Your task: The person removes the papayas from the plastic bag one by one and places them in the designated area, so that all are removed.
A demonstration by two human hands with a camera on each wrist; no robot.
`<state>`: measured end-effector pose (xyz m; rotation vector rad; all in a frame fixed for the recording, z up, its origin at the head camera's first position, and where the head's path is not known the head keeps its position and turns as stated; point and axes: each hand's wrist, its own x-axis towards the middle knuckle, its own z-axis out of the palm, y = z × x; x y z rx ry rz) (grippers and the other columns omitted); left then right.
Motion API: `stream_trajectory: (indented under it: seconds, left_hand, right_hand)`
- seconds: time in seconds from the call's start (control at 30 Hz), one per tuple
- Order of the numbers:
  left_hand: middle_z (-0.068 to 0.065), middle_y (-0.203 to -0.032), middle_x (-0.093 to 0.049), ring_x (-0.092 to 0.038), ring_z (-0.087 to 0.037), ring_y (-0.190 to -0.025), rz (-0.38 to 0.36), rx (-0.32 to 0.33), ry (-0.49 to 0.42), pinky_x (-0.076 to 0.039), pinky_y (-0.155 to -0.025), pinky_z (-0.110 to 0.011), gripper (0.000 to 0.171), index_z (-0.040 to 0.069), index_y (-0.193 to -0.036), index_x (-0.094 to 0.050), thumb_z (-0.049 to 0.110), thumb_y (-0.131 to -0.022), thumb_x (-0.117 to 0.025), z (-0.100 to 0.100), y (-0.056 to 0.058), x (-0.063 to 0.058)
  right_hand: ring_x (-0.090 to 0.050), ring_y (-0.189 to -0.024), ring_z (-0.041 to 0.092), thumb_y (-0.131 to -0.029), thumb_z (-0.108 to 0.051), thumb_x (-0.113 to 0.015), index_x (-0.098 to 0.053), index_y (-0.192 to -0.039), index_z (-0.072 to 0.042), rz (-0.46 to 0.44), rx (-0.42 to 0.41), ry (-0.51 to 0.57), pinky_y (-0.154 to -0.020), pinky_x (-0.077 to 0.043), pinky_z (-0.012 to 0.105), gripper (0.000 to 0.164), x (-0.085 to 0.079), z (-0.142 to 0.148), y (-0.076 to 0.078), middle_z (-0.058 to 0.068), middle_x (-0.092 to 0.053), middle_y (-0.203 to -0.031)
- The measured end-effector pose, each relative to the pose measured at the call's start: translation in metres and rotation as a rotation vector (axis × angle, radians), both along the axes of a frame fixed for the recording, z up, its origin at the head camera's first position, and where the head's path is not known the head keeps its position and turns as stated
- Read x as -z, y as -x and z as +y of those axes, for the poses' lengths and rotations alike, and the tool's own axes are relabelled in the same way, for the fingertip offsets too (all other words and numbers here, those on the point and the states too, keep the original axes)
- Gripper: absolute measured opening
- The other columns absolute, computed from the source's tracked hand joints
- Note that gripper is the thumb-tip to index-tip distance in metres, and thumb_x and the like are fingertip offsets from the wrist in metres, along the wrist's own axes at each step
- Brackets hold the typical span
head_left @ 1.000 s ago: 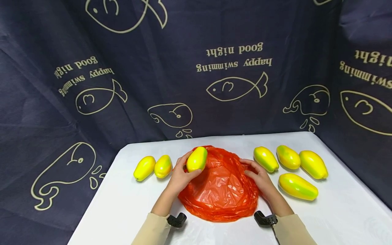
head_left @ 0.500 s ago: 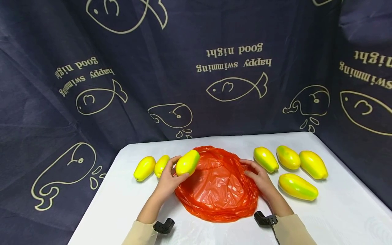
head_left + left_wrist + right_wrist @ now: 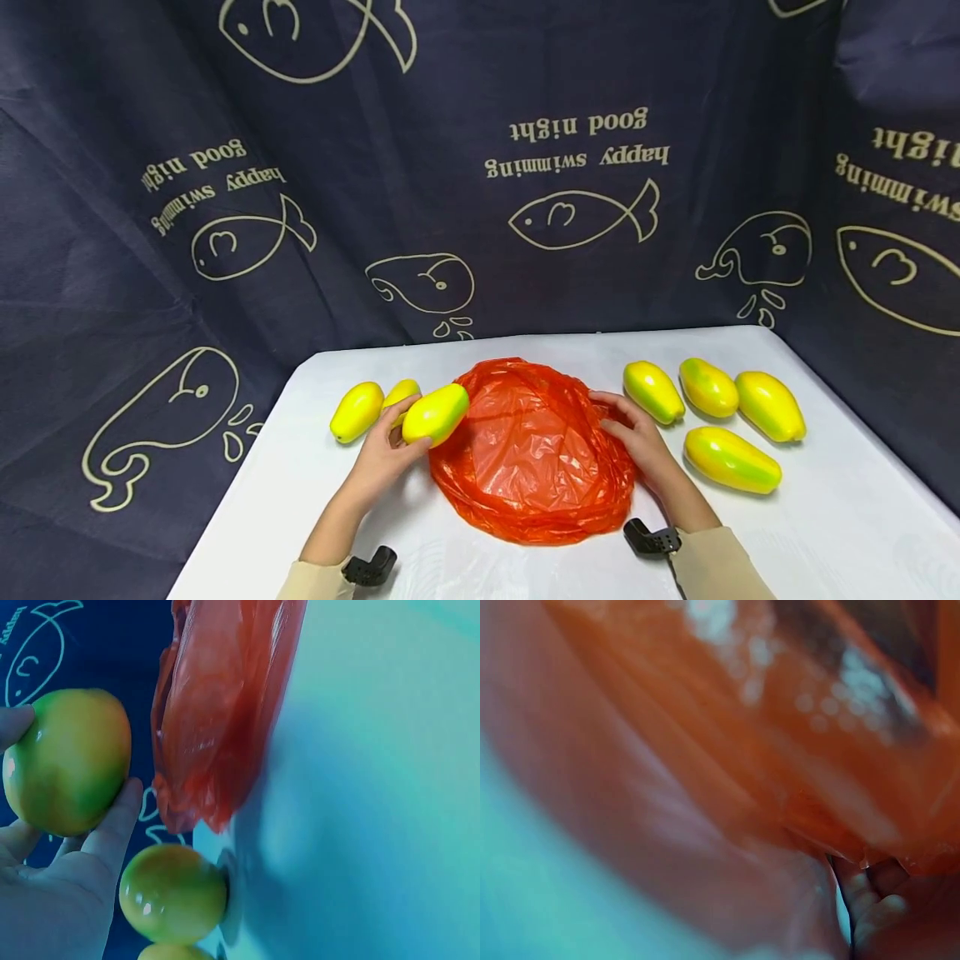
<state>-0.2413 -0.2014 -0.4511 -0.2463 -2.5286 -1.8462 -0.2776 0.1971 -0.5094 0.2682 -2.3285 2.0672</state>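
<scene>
My left hand (image 3: 382,454) holds a yellow-green papaya (image 3: 437,414) between thumb and fingers, just off the left rim of a red plastic bag (image 3: 536,450). In the left wrist view this papaya (image 3: 71,761) shows end-on, with the bag (image 3: 217,712) beside it. The bag lies spread with its mouth open upward. My right hand (image 3: 633,433) grips the bag's right rim with thumb and fingers. Red plastic (image 3: 795,750) fills most of the right wrist view, blurred, with part of the right hand (image 3: 874,907) low in it.
Left of the bag are two more papayas, one standing free (image 3: 357,412) and one partly behind my left hand (image 3: 402,390). Several papayas (image 3: 731,458) lie on the right side of the white table (image 3: 255,525). A dark printed cloth (image 3: 450,167) hangs behind.
My left hand has moved left and toward me with the papaya, from over the bag's left part to beside its rim. The right hand has stayed at the bag.
</scene>
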Motion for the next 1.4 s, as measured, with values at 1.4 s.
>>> stream_trajectory:
  seconds: [1.4]
  left_hand:
    - [-0.008,-0.161,-0.033,-0.033,-0.026,-0.146,-0.167,-0.084,0.061,-0.037,-0.096,-0.004,0.068,0.020,-0.151,-0.040,0.004,-0.089,-0.063,-0.070,-0.016,0.030]
  right_hand:
    - [-0.055,-0.114,0.001,-0.098,-0.004,-0.051,-0.052,-0.142,-0.010,-0.009,-0.011,0.015,-0.092,-0.053,0.016,0.044,0.003,0.001,0.002,0.015,-0.049,-0.147]
